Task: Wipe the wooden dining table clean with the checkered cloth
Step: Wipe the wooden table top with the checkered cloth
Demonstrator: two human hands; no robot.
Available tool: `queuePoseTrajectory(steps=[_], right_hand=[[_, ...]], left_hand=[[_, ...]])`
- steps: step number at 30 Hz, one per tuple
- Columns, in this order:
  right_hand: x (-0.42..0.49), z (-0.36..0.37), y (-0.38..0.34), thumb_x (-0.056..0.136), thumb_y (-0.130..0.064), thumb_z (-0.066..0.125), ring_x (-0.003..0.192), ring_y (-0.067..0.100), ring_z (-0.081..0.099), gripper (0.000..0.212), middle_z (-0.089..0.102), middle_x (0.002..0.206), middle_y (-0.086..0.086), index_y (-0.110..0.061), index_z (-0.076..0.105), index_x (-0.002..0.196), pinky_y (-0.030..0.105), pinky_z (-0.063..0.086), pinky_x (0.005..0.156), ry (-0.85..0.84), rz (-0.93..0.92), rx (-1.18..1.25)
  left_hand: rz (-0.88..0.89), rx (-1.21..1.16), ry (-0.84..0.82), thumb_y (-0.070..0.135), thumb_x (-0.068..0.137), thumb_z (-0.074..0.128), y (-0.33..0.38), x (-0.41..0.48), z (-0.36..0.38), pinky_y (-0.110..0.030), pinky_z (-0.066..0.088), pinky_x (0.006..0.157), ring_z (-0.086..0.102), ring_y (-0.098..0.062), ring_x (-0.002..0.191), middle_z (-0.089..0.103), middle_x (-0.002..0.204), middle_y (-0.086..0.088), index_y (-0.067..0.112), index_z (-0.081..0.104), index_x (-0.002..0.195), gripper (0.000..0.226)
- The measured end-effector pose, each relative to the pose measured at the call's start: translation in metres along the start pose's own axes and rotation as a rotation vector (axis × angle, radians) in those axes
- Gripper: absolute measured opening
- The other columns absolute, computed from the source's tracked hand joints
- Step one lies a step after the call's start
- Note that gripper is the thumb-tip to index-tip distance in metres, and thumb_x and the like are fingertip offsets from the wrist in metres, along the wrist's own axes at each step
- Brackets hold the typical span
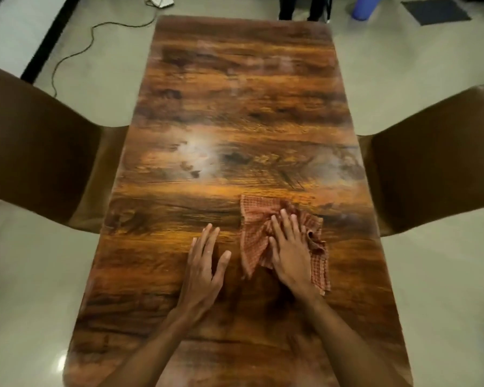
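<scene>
A long wooden dining table (pixel 235 113) with dark grain runs away from me. A crumpled orange-red checkered cloth (pixel 256 238) lies on its near right part. My right hand (pixel 289 250) presses flat on the cloth with straight fingers, covering its middle. To the left of the cloth, my left hand (pixel 204 263) rests flat on the bare wood, fingers straight and thumb spread, not touching the cloth. Whitish smears (pixel 199 152) show on the tabletop at the middle left and at the right edge.
A brown chair (pixel 39 152) stands at the table's left side and another brown chair (pixel 436 157) at its right. A black cable (pixel 76 51) trails over the pale floor at the far left. A blue container (pixel 363 7) stands beyond the far end.
</scene>
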State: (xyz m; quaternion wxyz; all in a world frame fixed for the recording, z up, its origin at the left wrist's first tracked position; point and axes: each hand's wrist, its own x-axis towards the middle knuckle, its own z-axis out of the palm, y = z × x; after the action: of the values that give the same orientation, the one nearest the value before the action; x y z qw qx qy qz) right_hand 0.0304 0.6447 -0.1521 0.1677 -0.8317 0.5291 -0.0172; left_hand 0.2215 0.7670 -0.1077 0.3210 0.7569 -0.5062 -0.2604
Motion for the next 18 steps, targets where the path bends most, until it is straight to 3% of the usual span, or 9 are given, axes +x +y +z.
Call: queuePoseTrajectory(steps=[3,8,13,16,18], right_hand=[[0.038,0.004,-0.048,0.11,-0.031,0.033,0.161,0.029,-0.005,0.059,0.001,0.175,0.005,-0.022,0.017,0.166,0.044,-0.005,0.13,0.006,0.103,0.0],[0.057,0.043,-0.157,0.11,-0.043,0.028,0.161,0.022,-0.006,0.057,0.004,0.175,-0.002,-0.031,0.018,0.166,0.051,0.006,0.13,-0.142,-0.474,-0.046],[0.129,0.053,-0.227,0.111,-0.044,0.025,0.161,0.026,-0.01,0.057,0.001,0.175,0.0,-0.03,0.017,0.166,0.053,0.004,0.13,-0.143,-0.403,-0.06],[0.132,0.072,-0.266,0.111,-0.045,0.026,0.161,0.024,-0.009,0.057,0.003,0.175,-0.001,-0.03,0.019,0.165,0.052,0.003,0.13,-0.198,-0.699,-0.113],[0.153,0.074,-0.272,0.111,-0.049,0.026,0.161,0.02,-0.007,0.057,0.005,0.175,-0.004,-0.031,0.019,0.165,0.05,0.004,0.131,-0.2,-0.782,-0.116]], left_hand=[[-0.031,-0.007,0.062,0.048,0.101,0.039,-0.035,0.022,-0.037,-0.041,0.009,0.127,0.019,-0.009,0.153,0.026,0.165,0.002,0.019,0.036,0.154,0.061],[-0.102,-0.029,0.18,0.047,0.099,0.038,-0.082,0.049,-0.086,-0.043,0.012,0.127,0.028,-0.018,0.151,0.034,0.162,-0.004,0.012,0.041,0.151,0.063],[-0.248,0.006,0.264,0.054,0.099,0.036,-0.134,0.066,-0.128,-0.047,0.016,0.126,0.02,-0.013,0.153,0.028,0.164,0.002,0.025,0.034,0.155,0.063],[-0.271,-0.027,0.285,0.059,0.1,0.032,-0.156,0.077,-0.147,-0.04,0.011,0.126,0.014,-0.009,0.153,0.022,0.166,0.005,0.03,0.028,0.155,0.063],[-0.296,-0.04,0.309,0.059,0.099,0.031,-0.165,0.087,-0.156,-0.039,0.008,0.126,0.014,-0.011,0.154,0.021,0.167,0.006,0.03,0.027,0.157,0.065]])
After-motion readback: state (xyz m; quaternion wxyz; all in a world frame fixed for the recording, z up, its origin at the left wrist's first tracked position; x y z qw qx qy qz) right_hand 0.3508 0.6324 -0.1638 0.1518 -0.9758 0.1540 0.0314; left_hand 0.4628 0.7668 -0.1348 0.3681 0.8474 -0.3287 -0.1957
